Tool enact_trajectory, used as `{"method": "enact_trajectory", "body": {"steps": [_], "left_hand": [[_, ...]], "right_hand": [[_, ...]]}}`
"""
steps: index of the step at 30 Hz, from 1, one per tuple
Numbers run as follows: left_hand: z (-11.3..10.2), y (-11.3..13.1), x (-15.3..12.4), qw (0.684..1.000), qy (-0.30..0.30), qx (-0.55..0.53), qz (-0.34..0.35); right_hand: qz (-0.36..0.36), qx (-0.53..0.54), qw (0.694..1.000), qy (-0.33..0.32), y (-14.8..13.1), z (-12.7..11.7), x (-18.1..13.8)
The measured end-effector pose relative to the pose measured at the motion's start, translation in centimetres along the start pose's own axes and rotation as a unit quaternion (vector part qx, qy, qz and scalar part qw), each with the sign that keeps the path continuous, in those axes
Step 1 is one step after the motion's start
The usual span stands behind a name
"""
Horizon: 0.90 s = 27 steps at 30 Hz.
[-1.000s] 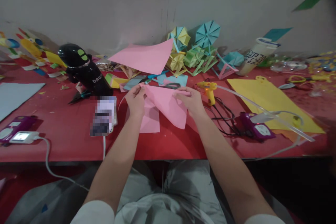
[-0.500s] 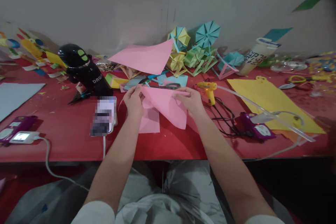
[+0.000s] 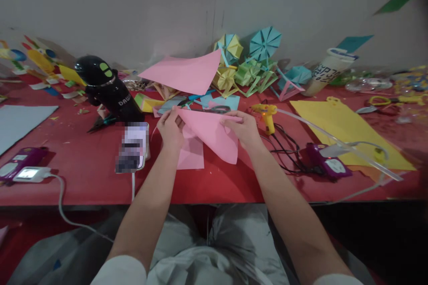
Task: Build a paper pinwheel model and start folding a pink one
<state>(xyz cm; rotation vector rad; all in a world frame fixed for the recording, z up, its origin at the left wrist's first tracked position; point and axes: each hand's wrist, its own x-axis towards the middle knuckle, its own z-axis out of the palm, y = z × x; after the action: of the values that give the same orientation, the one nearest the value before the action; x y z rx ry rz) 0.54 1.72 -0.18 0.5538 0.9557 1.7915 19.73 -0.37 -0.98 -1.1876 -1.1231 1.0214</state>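
Note:
Between my hands a sheet of pink paper [image 3: 216,136] is raised off the table, bent over with a loose curling flap that hangs toward me. My left hand [image 3: 172,129] pinches its upper left corner. Its right edge is gripped between the thumb and fingers of my right hand [image 3: 242,127]. Another pink piece [image 3: 192,156] lies flat on the table under it, partly covered. Just behind the held paper, scissors [image 3: 221,109] rest among blue paper scraps. A yellow hot glue gun [image 3: 266,116] stands to the right of my right hand.
Left of my left forearm lies a phone [image 3: 135,147] on a cable, with a black bottle [image 3: 112,93] behind it. Folded paper models [image 3: 245,69] and a large pink sheet [image 3: 185,71] line the wall. Yellow paper [image 3: 341,129] and a purple power socket [image 3: 327,162] sit right.
The upper left corner of the pink paper has shifted very slightly left and up with my left hand. My right hand keeps its hold, almost still.

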Motion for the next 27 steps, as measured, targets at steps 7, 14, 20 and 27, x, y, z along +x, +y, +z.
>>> {"method": "enact_trajectory", "body": {"steps": [7, 14, 20, 27], "left_hand": [[-0.3, 0.2, 0.4, 1.000, 0.004, -0.009, -0.015], [0.0, -0.5, 0.1, 0.988, -0.091, 0.031, -0.121], [0.3, -1.3, -1.3, 0.952, -0.216, 0.144, -0.165], [-0.3, -2.0, -0.9, 0.961, -0.185, 0.186, -0.083]], "right_hand": [[-0.011, 0.001, 1.000, 0.000, 0.1, -0.1, 0.1], [-0.003, 0.047, 0.998, 0.042, 0.4, -0.1, 0.3], [0.003, 0.083, 0.994, 0.070, -0.2, -0.2, 0.3], [0.002, 0.061, 0.996, 0.072, -0.4, -0.2, 0.1]]}}
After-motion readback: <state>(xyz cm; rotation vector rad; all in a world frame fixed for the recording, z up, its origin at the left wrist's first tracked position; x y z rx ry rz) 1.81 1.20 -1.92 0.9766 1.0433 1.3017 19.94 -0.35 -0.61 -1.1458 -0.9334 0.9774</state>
